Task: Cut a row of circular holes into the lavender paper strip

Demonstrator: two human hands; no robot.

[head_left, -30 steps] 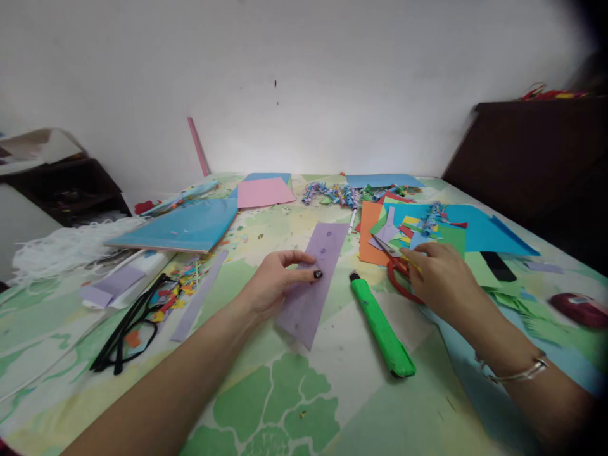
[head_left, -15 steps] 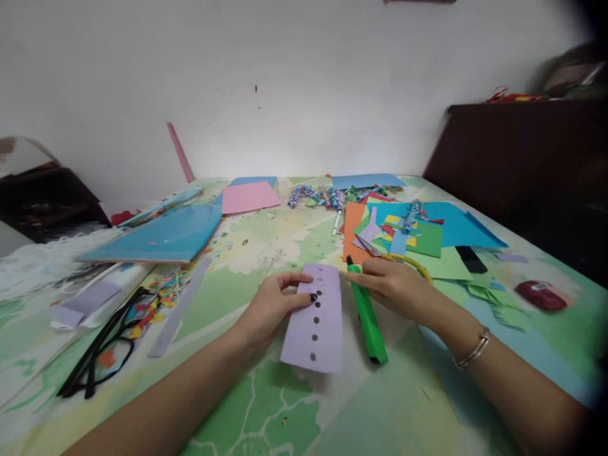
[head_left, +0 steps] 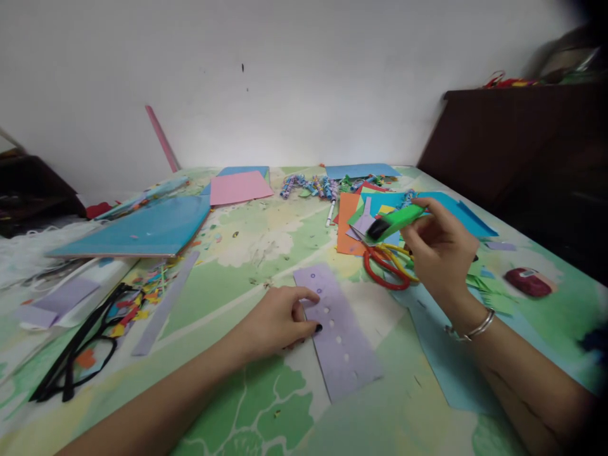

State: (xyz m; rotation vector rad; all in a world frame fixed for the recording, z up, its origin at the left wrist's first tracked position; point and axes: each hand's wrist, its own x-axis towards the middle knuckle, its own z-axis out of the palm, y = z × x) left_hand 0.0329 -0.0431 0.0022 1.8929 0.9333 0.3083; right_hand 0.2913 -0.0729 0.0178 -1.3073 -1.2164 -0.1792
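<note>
Loosely spread, the left hand [head_left: 278,322] touches purple paper [head_left: 348,330] at its long left edge; the farther right hand [head_left: 441,253] grips a green tool [head_left: 396,221].

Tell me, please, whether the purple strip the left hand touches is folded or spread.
Spread: the purple strip lies extended on the tablecloth, no fold showing, its holes in view, the left hand at its edge.

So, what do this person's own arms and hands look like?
The left forearm and right forearm show no sleeves. The left hand has a dark-painted thumbnail. Near the right hand, the wrist wears a shiny silver-coloured bracelet. I see no gloves or cables on either.
</note>
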